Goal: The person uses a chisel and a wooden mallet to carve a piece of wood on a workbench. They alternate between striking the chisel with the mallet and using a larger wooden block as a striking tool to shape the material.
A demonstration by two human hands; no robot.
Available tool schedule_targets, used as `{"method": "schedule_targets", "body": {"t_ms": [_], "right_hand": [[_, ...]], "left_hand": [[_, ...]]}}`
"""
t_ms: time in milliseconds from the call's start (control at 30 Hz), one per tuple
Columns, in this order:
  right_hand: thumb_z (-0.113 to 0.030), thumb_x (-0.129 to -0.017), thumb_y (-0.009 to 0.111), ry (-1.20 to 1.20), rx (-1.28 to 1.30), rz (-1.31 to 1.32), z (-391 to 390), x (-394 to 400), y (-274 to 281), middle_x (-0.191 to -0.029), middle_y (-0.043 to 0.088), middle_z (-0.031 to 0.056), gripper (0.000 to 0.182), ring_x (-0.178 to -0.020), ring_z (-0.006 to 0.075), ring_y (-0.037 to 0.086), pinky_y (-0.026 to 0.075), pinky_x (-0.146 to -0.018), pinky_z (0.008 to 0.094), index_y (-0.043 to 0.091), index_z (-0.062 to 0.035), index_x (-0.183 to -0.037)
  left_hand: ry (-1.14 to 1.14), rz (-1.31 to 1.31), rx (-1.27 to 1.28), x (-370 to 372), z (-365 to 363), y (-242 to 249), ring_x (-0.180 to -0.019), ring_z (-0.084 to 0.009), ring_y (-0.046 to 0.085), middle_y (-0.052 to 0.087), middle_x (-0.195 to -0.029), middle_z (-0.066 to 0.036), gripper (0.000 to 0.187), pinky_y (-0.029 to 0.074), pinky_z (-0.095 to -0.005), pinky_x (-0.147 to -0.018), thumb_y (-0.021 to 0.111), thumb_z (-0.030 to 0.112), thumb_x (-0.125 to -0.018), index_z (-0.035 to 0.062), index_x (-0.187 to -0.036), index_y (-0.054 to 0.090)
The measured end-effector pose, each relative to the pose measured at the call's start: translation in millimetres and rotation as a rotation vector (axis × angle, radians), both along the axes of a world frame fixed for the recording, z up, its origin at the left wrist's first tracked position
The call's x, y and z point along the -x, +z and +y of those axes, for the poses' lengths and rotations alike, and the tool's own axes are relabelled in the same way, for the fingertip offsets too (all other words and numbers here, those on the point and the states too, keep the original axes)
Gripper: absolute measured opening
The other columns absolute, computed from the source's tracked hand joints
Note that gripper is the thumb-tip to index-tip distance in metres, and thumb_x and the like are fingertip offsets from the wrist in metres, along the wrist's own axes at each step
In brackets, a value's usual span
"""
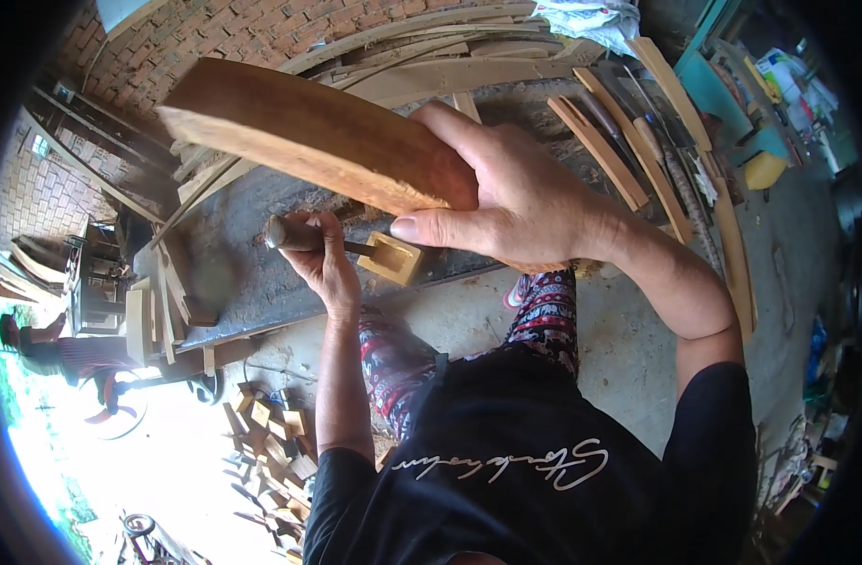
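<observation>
My left hand (329, 268) is closed around the handle of a chisel (295, 234). The chisel lies nearly level, and its blade reaches a small wooden block (390, 259) with a recess cut into its top. This block rests at the near edge of the dark workbench (247, 273). Above it, my right hand (525, 184) grips a thick, long piece of wood (309, 132) with a bevelled end. The wood is raised close to the camera and slants up to the left. My right palm hides part of its near end.
Wooden strips and tools (652, 141) lie on the bench's right side. Curved boards (431, 47) are stacked along the brick wall. Below left is a pile of wood offcuts (276, 452), near a fan (115, 400). Another person (73, 353) is at the far left.
</observation>
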State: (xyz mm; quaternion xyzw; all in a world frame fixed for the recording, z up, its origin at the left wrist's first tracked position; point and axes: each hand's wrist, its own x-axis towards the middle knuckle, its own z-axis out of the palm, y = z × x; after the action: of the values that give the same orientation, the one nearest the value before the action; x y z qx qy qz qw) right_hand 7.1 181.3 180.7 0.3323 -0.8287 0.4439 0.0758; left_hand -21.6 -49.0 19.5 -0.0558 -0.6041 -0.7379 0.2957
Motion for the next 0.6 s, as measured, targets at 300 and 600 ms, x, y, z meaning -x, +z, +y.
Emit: {"method": "schedule_targets", "body": {"t_ms": [300, 600], "right_hand": [[-0.027, -0.084, 0.072, 0.178, -0.264, -0.110, -17, 11, 4, -0.071, 0.062, 0.0125, 0.048, -0.060, 0.0225, 0.066, 0.058, -0.058, 0.0329, 0.044, 0.0003, -0.111], [-0.034, -0.083, 0.074, 0.168, 0.103, -0.124, -24, 9, 3, -0.092, 0.065, 0.0172, 0.052, -0.076, 0.0242, 0.066, 0.054, -0.065, 0.0354, 0.047, -0.0009, -0.113]], "left_hand": [[-0.043, 0.085, -0.001, 4, -5, -19, -0.128, -0.0196, 0.043, 0.039, -0.143, -0.010, 0.075, 0.036, -0.0370, -0.110, 0.063, 0.003, -0.093, 0.0101, -0.151, 0.015], [-0.002, 0.182, -0.017, 6, 4, -18, -0.120, -0.0171, 0.047, 0.046, -0.131, -0.009, 0.064, 0.038, -0.0332, -0.105, 0.064, 0.002, -0.093, 0.0086, -0.144, 0.026]]}}
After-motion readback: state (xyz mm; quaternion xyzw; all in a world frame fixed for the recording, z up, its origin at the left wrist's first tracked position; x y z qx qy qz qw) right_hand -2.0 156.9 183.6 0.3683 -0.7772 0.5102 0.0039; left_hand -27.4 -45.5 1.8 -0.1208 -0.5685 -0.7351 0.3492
